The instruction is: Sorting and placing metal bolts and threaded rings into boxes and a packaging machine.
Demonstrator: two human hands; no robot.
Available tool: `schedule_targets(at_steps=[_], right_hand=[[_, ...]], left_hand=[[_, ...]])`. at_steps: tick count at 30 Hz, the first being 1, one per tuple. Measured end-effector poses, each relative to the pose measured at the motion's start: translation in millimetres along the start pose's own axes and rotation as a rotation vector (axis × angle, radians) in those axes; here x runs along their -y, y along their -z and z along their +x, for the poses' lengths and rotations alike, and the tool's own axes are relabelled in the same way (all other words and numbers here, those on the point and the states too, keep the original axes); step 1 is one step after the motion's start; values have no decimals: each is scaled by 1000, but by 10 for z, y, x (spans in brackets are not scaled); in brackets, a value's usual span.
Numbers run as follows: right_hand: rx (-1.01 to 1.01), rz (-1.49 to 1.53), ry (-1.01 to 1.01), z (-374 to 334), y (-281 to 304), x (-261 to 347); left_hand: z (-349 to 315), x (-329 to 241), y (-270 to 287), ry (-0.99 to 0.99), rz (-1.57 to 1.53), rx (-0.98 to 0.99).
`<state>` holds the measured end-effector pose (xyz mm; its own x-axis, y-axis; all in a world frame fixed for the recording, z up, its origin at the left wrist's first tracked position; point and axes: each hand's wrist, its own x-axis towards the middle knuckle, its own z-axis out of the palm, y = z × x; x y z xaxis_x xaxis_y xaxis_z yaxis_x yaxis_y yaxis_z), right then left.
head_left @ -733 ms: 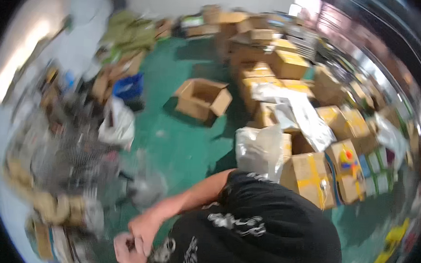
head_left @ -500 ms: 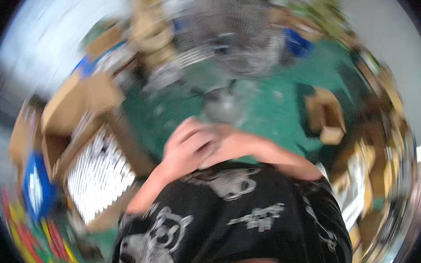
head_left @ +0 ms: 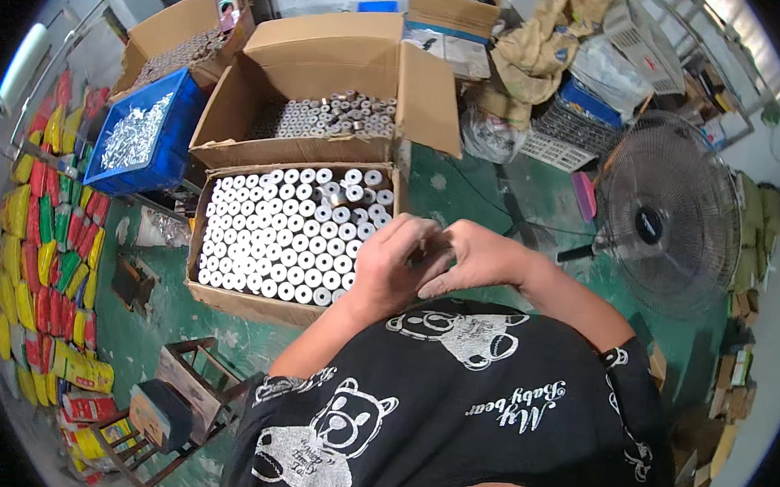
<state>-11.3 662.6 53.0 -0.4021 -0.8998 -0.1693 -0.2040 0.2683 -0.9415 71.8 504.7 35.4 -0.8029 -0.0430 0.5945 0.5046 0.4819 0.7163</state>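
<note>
In front of my chest, my left hand (head_left: 396, 260) and my right hand (head_left: 478, 257) are brought together with fingers curled inward. Both look closed, and what lies between them, if anything, is hidden by the fingers. Just left of my left hand stands an open cardboard box (head_left: 250, 304) packed with upright white-ended cylinders (head_left: 295, 237), each with a hole in its middle. A few loose metal cylinders (head_left: 350, 195) lie on top near its far right corner. Behind it, another open cardboard box (head_left: 316, 66) holds rows of similar metallic cylinders (head_left: 313, 119).
A blue crate (head_left: 181, 134) of small metal parts sits left of the boxes. A large floor fan (head_left: 649, 225) stands at the right on the green floor. Near left are a wooden stool frame (head_left: 194, 388) and stacked red, yellow and green packets (head_left: 42, 246).
My view has swung to the left, so the boxes of cylinders now lie ahead and the fan is at the right. My hands stay together before my chest.
</note>
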Motion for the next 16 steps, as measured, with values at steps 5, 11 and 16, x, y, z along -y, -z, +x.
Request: schedule_targets(at_steps=[5,11,16], right_hand=[[269,-113,44,637,102,72],[497,-16,273,1133,307,-115],[610,-95,435,1388,711,-177]], left_hand=[[10,237,268,1,170,-158],[80,292,232,225,275,-235],[356,286,-85,255,483,-370]])
